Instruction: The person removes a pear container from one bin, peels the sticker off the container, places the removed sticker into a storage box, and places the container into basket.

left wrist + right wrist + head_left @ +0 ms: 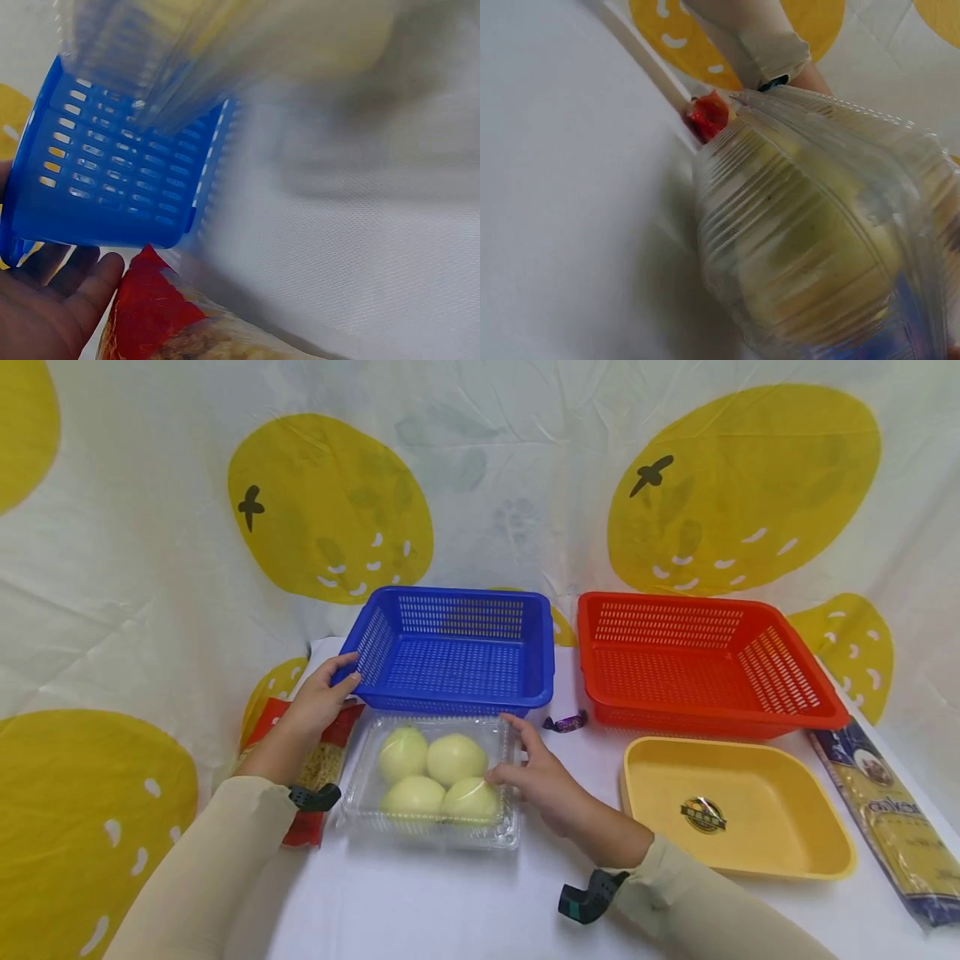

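My left hand grips the left rim of a blue plastic basket, with fingers under the rim in the left wrist view. In front of the basket is a clear lidded plastic box of several round, pale yellow-green fruits or vegetables. My right hand holds this box by its right side, thumb on the near part and index finger at the far corner. A shadow lies on the white cloth beside the box in the right wrist view. A red packet lies partly hidden under my left forearm.
A red basket stands at the back right, with a yellow tray in front. Between the two baskets lies a small purple-wrapped candy. A long blue and gold packet lies along the right edge. Patterned cloth hangs behind.
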A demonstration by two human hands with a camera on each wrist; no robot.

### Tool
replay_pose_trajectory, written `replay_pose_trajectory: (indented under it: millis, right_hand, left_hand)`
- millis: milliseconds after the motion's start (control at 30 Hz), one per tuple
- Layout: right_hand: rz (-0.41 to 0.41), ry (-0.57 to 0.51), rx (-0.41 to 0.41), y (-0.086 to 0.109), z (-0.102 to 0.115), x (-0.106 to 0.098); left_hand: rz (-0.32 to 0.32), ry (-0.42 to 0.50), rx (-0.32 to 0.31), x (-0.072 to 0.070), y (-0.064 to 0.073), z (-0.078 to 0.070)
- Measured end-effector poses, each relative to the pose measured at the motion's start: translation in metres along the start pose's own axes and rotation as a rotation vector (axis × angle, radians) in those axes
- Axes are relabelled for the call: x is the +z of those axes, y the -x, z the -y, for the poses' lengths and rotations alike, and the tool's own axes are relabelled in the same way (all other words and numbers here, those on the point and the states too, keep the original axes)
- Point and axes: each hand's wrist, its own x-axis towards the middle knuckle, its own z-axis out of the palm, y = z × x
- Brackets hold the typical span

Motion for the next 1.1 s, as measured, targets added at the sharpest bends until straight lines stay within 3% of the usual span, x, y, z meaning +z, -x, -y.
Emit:
replay_pose_trajectory:
  millis: [133, 300, 633, 867, 1100]
  right_hand:
    - [0.018, -0.067, 0.021, 0.005, 0.003, 0.000]
    - [0.052, -0.077, 0.049, 0.019, 0.013, -0.001]
    - [0.080, -0.043, -0.005, 0.040, 0.047, -0.015]
    - [0.096, -0.010, -0.050, 0.035, 0.078, -0.035]
    - [0.088, -0.045, -0.116, 0.022, 0.118, -0.054]
  left_hand:
    - [0.004, -0.013, -0.007, -0.001, 0.001, -0.002]
    - [0.009, -0.020, 0.000, 0.000, 0.004, -0.002]
    - [-0.011, -0.025, -0.041, 0.001, 0.002, -0.006]
    - [-0.023, -0.023, -0.046, 0.001, 0.001, -0.005]
    - [-0.008, -0.006, -0.067, 0.000, 0.001, -0.007]
